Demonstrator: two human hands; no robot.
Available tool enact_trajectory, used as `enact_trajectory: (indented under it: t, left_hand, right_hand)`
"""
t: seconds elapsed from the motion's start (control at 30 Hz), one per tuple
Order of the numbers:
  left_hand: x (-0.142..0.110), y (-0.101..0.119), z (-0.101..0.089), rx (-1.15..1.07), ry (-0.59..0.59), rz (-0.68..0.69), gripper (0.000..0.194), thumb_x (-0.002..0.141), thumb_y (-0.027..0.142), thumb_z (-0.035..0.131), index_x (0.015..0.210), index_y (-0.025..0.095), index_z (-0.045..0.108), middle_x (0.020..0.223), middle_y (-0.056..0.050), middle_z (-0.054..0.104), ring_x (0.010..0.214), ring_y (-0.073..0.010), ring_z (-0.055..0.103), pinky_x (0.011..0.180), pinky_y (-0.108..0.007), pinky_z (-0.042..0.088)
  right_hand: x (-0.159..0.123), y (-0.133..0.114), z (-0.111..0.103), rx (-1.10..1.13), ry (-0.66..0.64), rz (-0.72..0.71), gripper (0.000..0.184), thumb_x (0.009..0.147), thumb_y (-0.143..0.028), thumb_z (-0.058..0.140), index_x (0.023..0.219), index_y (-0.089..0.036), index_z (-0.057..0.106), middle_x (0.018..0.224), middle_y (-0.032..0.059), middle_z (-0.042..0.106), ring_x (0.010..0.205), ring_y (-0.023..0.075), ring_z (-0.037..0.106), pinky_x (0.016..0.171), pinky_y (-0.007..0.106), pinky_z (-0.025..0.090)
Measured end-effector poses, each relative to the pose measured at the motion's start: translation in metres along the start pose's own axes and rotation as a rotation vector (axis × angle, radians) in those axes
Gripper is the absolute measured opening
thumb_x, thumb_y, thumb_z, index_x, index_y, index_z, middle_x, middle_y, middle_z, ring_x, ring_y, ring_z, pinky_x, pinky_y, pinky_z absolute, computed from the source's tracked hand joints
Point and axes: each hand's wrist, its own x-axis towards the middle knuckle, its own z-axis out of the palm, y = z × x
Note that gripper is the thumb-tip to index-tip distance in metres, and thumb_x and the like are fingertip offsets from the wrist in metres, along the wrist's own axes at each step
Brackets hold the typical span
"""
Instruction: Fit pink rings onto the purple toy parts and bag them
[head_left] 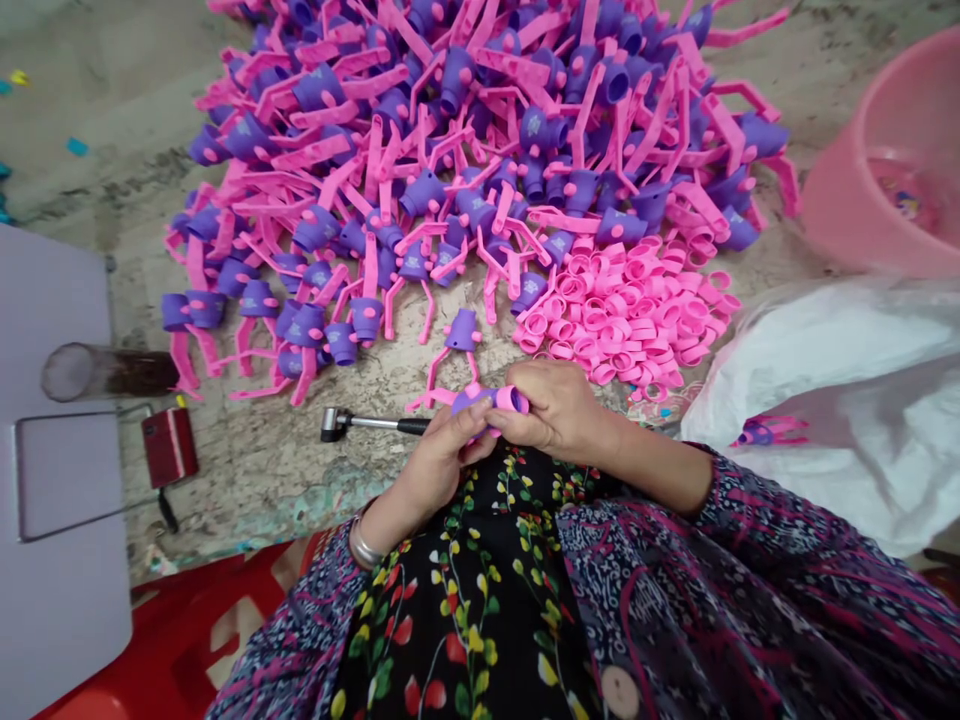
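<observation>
Close to my body, my left hand (442,450) grips a purple plastic piece (469,400) with pink arms. My right hand (559,405) pinches a pink ring (512,399) at the open end of that piece. Whether the ring is fully seated I cannot tell. Just beyond my hands lies another purple piece with pink arms (461,330). To the right is a heap of loose pink rings (630,310). A small hammer (367,421) with a metal head lies left of my hands, its black handle end partly hidden by my left hand.
A large pile of purple pieces with pink arms (450,150) covers the far table. At right stand a pink tub (855,160) and a white sack (847,400). On the left are a glass of dark liquid (112,372), a dark red box-like object (169,447) and a red plastic stool (187,620).
</observation>
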Motion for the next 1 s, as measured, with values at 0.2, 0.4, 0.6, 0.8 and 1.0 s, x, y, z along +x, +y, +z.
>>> enact_trajectory:
  t: [0.2, 0.4, 0.6, 0.8, 1.0]
  left_hand:
    - [0.001, -0.004, -0.002, -0.06, -0.027, 0.003, 0.041, 0.084, 0.052, 0.058, 0.064, 0.018, 0.045, 0.054, 0.007, 0.031, 0.045, -0.0055, 0.023, 0.045, -0.024, 0.017]
    - [0.002, 0.001, -0.003, -0.085, -0.084, -0.05, 0.044, 0.088, 0.05, 0.053, 0.06, 0.018, 0.044, 0.045, 0.007, 0.03, 0.04, -0.0053, 0.024, 0.045, -0.024, 0.02]
    - [0.005, 0.001, -0.009, -0.106, -0.152, -0.151, 0.039, 0.086, 0.048, 0.055, 0.063, 0.018, 0.049, 0.045, 0.007, 0.034, 0.038, -0.0056, 0.024, 0.043, -0.025, 0.016]
    - [0.003, -0.001, -0.01, -0.103, -0.128, -0.167, 0.041, 0.086, 0.051, 0.055, 0.062, 0.018, 0.047, 0.045, 0.007, 0.031, 0.039, -0.0056, 0.023, 0.044, -0.024, 0.018]
    - [-0.002, -0.002, -0.001, -0.062, -0.049, -0.09, 0.044, 0.089, 0.05, 0.052, 0.061, 0.018, 0.045, 0.043, 0.008, 0.029, 0.04, -0.0056, 0.022, 0.046, -0.024, 0.018]
  right_hand:
    - [0.003, 0.0, 0.0, -0.007, -0.015, 0.002, 0.055, 0.096, -0.062, 0.038, 0.061, -0.02, 0.04, 0.054, -0.0045, 0.037, 0.05, 0.009, 0.035, 0.05, 0.025, 0.024]
    - [0.011, 0.003, -0.005, 0.013, -0.062, -0.048, 0.055, 0.095, -0.063, 0.039, 0.061, -0.02, 0.039, 0.055, -0.005, 0.037, 0.05, 0.0083, 0.035, 0.049, 0.024, 0.023]
    - [0.015, 0.007, -0.007, -0.007, -0.046, -0.166, 0.054, 0.094, -0.06, 0.044, 0.058, -0.019, 0.039, 0.055, -0.0052, 0.035, 0.05, 0.0084, 0.034, 0.05, 0.024, 0.024]
    - [0.011, 0.006, -0.002, 0.007, 0.001, -0.164, 0.054, 0.096, -0.053, 0.046, 0.055, -0.019, 0.039, 0.052, -0.0059, 0.032, 0.047, 0.0076, 0.031, 0.048, 0.024, 0.022]
    - [0.007, 0.004, 0.002, -0.018, 0.028, -0.088, 0.055, 0.096, -0.056, 0.043, 0.055, -0.02, 0.036, 0.05, -0.0054, 0.031, 0.047, 0.0082, 0.032, 0.049, 0.024, 0.024]
